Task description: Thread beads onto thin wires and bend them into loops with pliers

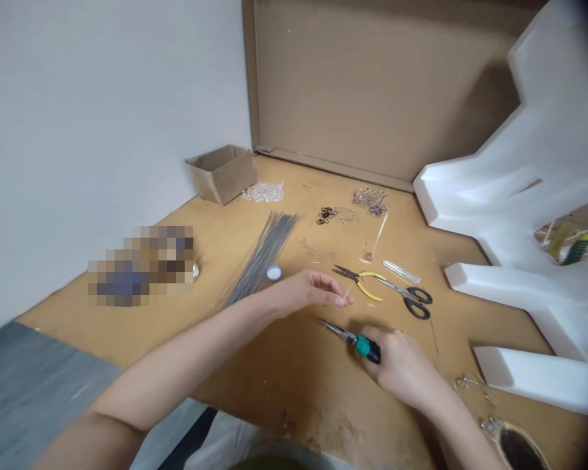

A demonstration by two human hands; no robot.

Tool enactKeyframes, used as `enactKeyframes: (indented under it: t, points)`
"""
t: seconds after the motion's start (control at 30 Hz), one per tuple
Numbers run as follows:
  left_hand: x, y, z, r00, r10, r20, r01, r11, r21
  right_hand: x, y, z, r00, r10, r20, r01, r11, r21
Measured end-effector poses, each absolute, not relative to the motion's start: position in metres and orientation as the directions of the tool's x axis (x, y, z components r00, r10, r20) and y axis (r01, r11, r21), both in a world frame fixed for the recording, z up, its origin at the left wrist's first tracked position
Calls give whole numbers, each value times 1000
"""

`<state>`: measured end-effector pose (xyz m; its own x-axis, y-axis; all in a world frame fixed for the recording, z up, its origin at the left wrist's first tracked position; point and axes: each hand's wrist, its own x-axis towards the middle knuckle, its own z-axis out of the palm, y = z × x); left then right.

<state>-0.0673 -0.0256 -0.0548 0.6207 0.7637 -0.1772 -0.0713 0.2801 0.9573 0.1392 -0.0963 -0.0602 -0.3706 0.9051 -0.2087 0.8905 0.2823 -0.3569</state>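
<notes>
My left hand [318, 291] is closed in a pinch over the middle of the table, with a short, thin whitish piece [347, 292] between thumb and fingertips. Its exact kind is too small to make out. Closer to me on the right, my right hand [399, 365] grips long-nose pliers [361, 344] by their teal and black handles. The jaws point to the left, below my left hand and apart from it. Just beyond my hands lie yellow-handled pliers [370, 279] and black-handled scissors [406, 297], touching or overlapping.
A bundle of grey wires [267, 251] lies behind my left forearm, beside a small round white lid [274, 273]. Farther back are clear beads [265, 190], a cardboard box [223, 175], dark rings [326, 215] and tangled wire pieces [371, 200]. White foam [514, 287] stands at right.
</notes>
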Motion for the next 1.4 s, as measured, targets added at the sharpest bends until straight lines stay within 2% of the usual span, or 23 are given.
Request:
enactKeyframes:
  t: [0.23, 0.5, 0.73, 0.87, 1.03, 1.13, 1.27, 1.4]
  points:
    - [-51, -37, -67, 644, 754, -129, -72, 228, 971, 137, -99, -63, -403, 890, -214, 885, 319, -340]
    - [-59, -23, -70, 401, 916, 3, -198, 83, 977, 141, -95, -60, -464, 871, -162, 844, 379, -379]
    - [-70, -6, -79, 408, 910, -75, -58, 107, 993, 168, -80, -62, -292, 932, -216, 894, 186, -408]
    - [-69, -6, -82, 373, 922, -101, 1, 109, 994, 174, -76, -65, -263, 942, -210, 899, 160, -407]
    - [-65, -12, -83, 324, 943, 70, -28, -65, 998, 177, -74, -64, -255, 949, -183, 894, 159, -419]
    - [-63, -18, -84, 318, 935, 159, 136, -211, 968, 180, -73, -62, -223, 957, -184, 910, 137, -392]
    - [-61, -21, -88, 413, 895, 165, 374, -333, 866, 183, -70, -62, -201, 962, -185, 917, 118, -382]
    - [-58, -19, -94, 464, 869, 174, 458, -403, 792, 184, -68, -65, -193, 964, -182, 920, 114, -375]
